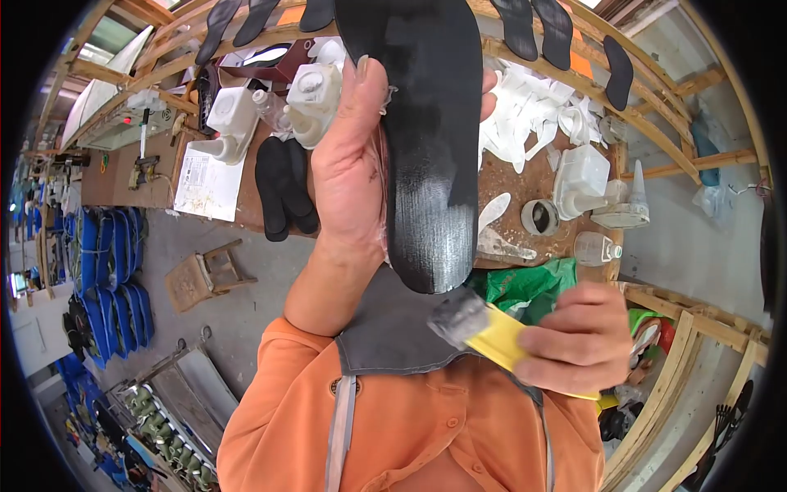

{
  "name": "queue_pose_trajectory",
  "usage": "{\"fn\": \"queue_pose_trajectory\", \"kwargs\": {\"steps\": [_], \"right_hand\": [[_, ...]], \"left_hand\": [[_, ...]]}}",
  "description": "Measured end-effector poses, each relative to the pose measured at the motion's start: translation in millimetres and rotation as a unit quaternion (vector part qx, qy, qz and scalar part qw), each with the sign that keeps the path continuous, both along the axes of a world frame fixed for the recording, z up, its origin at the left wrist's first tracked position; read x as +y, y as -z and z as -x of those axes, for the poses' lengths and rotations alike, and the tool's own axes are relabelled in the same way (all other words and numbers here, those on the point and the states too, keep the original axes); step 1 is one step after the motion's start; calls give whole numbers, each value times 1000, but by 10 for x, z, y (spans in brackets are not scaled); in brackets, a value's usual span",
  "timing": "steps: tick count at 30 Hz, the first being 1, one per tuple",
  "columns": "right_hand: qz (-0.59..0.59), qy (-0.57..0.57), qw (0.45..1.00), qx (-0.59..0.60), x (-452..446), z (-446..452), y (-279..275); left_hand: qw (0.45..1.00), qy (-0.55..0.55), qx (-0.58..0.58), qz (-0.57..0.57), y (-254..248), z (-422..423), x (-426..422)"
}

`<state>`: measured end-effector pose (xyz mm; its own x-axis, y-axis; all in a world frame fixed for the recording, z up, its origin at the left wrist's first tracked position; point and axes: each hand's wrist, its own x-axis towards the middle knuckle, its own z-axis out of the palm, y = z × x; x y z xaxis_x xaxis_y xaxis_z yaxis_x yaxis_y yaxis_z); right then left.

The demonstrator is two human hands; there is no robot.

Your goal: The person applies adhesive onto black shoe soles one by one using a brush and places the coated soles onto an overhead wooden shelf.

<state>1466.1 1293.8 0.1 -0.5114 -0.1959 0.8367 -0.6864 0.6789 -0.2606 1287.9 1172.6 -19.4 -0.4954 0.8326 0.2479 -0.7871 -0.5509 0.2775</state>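
My left hand (348,164) grips a black insole (433,148), thumb on its left edge and fingertips showing at the right edge. The lower, rounded end of the insole carries a wet, glossy coating; the upper part looks mostly matt. Below and to the right, my right hand (578,338) is closed around the yellow handle of a flat brush (500,334). The brush's greyish, smeared bristles are just under the insole's rounded end; whether they touch it, I cannot tell.
More black insoles (621,72) rest on a wooden slatted rack (672,135). On the brown workbench (266,201) are white plastic bottles (234,115), stacked dark insoles (283,184), white scraps (533,107), and a small round pot (539,217). A green bag (533,287) hangs near the bench edge.
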Motion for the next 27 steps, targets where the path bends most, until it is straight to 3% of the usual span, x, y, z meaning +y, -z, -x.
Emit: {"fn": "queue_pose_trajectory", "kwargs": {"steps": [9, 11, 13, 16, 18, 20, 27], "right_hand": [[-33, -3, 999, 6, 99, -127, -43], [117, 33, 989, -80, 9, -237, -158], [271, 85, 946, -158, -76, -385, -220], [336, 121, 927, -114, -95, -40, -250], [529, 149, 826, -126, 16, 114, -311], [611, 106, 779, -91, 299, 131, -342], [573, 118, 810, -48, 531, 197, -546]], "left_hand": [[986, -140, 20, 88, -211, -208, 28], [985, -158, 19, 69, -194, -229, 18], [986, -156, 21, 55, -165, -304, 27], [978, -174, 48, 105, -128, -390, 21], [963, -209, 60, 161, -92, -425, -26], [961, -208, 51, 177, -76, -455, -61], [959, -181, 78, 203, -115, -551, -133]]}}
